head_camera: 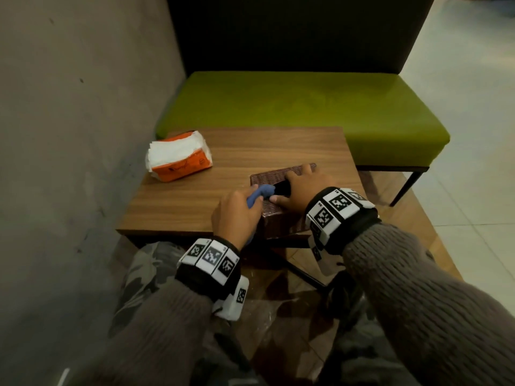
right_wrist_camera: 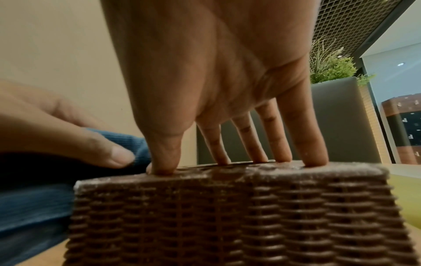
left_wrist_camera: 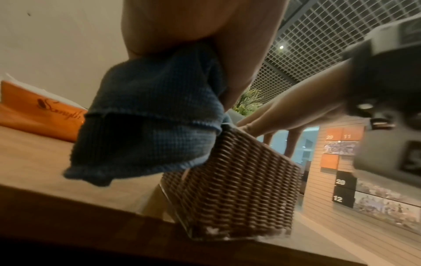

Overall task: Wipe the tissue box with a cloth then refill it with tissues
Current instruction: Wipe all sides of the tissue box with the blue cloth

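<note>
A brown woven tissue box (head_camera: 271, 176) (left_wrist_camera: 234, 194) (right_wrist_camera: 227, 216) sits at the near right of the wooden table (head_camera: 195, 196). My right hand (head_camera: 303, 188) (right_wrist_camera: 216, 81) presses down on its top with straight, spread fingers (right_wrist_camera: 305, 136). My left hand (head_camera: 237, 215) (left_wrist_camera: 182, 23) grips a blue cloth (head_camera: 262, 192) (left_wrist_camera: 148, 117) (right_wrist_camera: 34, 198) against the box's near left edge. The cloth hangs down over the box's left side. An orange pack of white tissues (head_camera: 178, 156) (left_wrist_camera: 38, 111) lies at the table's far left.
A green bench seat (head_camera: 306, 107) with a dark backrest stands behind the table. A grey wall (head_camera: 69, 107) runs along the left. The box overhangs the table's near edge slightly. Bare wood (head_camera: 278, 146) lies between the pack and the box.
</note>
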